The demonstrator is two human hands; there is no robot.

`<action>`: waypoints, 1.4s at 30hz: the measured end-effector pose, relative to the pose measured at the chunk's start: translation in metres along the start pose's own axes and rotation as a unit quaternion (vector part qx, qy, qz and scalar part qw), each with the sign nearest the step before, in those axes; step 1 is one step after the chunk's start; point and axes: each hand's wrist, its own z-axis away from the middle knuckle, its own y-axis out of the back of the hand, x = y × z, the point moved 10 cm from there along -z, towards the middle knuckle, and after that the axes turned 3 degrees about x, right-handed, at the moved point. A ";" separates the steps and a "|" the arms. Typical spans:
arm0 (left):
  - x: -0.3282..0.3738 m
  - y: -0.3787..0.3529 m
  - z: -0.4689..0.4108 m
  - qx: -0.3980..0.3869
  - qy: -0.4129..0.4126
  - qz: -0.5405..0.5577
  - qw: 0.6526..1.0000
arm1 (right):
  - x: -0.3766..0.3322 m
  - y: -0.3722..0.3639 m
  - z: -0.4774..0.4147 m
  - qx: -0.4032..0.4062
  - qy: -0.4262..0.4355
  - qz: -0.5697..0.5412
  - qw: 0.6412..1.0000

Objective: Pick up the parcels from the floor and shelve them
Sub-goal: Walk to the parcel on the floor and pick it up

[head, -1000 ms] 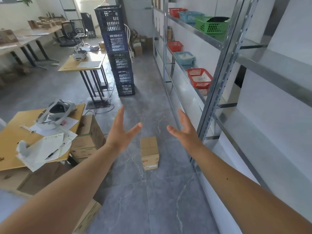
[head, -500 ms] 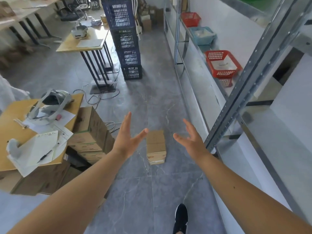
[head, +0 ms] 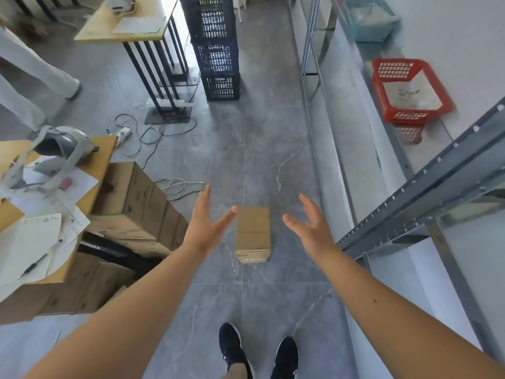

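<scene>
Your left hand (head: 203,228) and right hand (head: 314,228) were spread wide, fingers (head: 307,205) empty, flanking the parcel (head: 253,232), which lay flat on the floor (head: 262,149) between them, untouched.

left hand (head: 203,228) and right hand (head: 314,228), fingers spread, flank the cardboard parcel (head: 253,233) on the floor (head: 273,160).

Both forearms are bare, with no sleeves visible. The left hand (head: 203,228) and right hand (head: 311,228) wear no gloves. Both feet wear dark sneakers (head: 232,348) with thin white sole edging.
</scene>
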 end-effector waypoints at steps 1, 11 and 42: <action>-0.006 -0.002 -0.011 -0.004 0.004 -0.005 1.000 | 0.005 -0.002 -0.009 0.002 -0.007 0.003 1.000; -0.087 -0.039 -0.106 -0.050 0.070 0.002 0.996 | 0.067 -0.037 -0.087 0.026 -0.069 0.021 0.997; -0.429 -0.265 -0.313 -0.064 0.216 -0.021 0.974 | 0.429 -0.133 -0.344 -0.001 -0.208 0.028 0.978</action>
